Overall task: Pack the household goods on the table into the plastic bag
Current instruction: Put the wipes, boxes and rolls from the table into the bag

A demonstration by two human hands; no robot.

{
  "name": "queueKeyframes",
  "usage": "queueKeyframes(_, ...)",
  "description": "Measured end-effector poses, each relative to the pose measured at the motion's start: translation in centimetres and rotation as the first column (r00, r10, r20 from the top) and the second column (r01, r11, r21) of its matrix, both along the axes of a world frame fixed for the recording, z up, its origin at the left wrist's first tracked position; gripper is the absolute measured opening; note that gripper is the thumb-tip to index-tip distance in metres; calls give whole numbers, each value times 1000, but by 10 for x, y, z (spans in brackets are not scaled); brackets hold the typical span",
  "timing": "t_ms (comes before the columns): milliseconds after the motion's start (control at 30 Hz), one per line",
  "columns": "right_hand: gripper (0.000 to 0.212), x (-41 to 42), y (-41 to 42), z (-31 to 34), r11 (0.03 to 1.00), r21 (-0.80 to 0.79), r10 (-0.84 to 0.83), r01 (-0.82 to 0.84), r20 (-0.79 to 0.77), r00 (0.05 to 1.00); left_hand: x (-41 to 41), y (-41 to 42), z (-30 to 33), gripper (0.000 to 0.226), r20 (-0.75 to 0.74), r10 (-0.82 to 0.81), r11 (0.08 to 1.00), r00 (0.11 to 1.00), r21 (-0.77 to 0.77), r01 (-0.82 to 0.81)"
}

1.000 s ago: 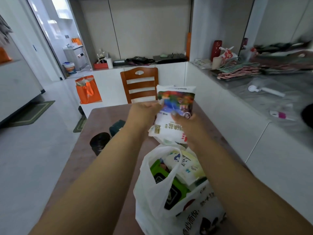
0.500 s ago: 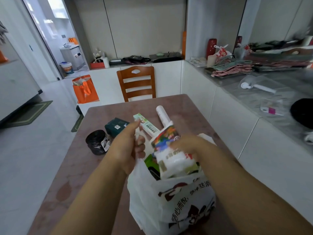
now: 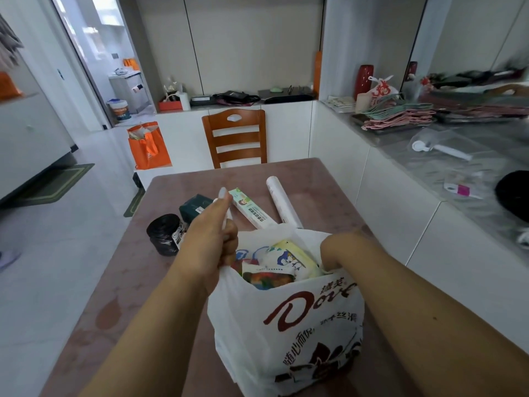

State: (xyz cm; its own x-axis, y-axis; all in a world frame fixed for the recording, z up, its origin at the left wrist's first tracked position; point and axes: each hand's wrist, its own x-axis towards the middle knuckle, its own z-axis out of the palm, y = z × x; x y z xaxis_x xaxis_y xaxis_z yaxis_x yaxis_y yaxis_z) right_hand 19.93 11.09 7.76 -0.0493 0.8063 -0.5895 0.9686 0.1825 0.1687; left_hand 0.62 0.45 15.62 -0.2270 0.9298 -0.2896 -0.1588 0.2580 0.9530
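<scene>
Behind my pink table (image 3: pixel 286 179) stands a wooden chair (image 3: pixel 235 137), while my left hand (image 3: pixel 210 239) grips the plastic bag (image 3: pixel 286 325) handle and my right hand (image 3: pixel 333 253) reaches inside, fingers hidden, grip unknowable.

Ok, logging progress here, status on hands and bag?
Left hand grips bag handle. Right hand inside plastic bag, fingers hidden. Toothpaste box, white roll unpacked.

Both forearms are bare, with no sleeve in view, the left hand (image 3: pixel 210 242) wears no glove or ring, and the right forearm carries two small dark moles
</scene>
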Motion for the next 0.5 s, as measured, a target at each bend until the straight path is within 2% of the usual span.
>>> queueKeyframes(133, 48, 2, -5, 9, 1000, -21, -5, 5, -29, 1000, 5, 3, -3, 37, 23, -24, 998, 999, 50, 23)
queueKeyframes(200, 63, 3, -8, 20, 991, -102, -110, 89, -228, 967, 6, 5, -3, 38, 31, -38, 998, 999, 46, 37)
queueKeyframes(233, 71, 3, -8, 25, 977, -168, -187, 133, -367, 911, 7, 6, -3, 40, 34, -42, 999, 999, 35, 41)
queueKeyframes(267, 74, 2, -7, 29, 960, -224, -263, 167, -519, 814, 7, 7, -3, 42, 36, -42, 999, 998, 20, 42)
queueKeyframes(300, 73, 0, -3, 32, 945, -257, -326, 203, -678, 659, 8, 9, -2, 43, 32, -38, 999, 999, 7, 38)
queueKeyframes(367, 65, -5, 4, 39, 903, -300, -373, 307, -903, 213, 9, 13, -1, 43, 23, -12, 1000, 1000, -19, 13)
queueKeyframes(400, 63, -9, 6, 43, 877, -338, -362, 341, -932, 7, 9, 16, 1, 42, 20, 5, 999, 1000, -32, -4)
queueKeyframes(433, 64, -12, 8, 49, 861, -372, -343, 347, -928, -142, 8, 20, 3, 42, 8, 20, 999, 1000, -40, -20)
queueKeyframes(500, 64, -18, 9, 60, 860, -394, -296, 323, -902, -313, 5, 28, 11, 44, -50, 47, 998, 998, -41, -49)
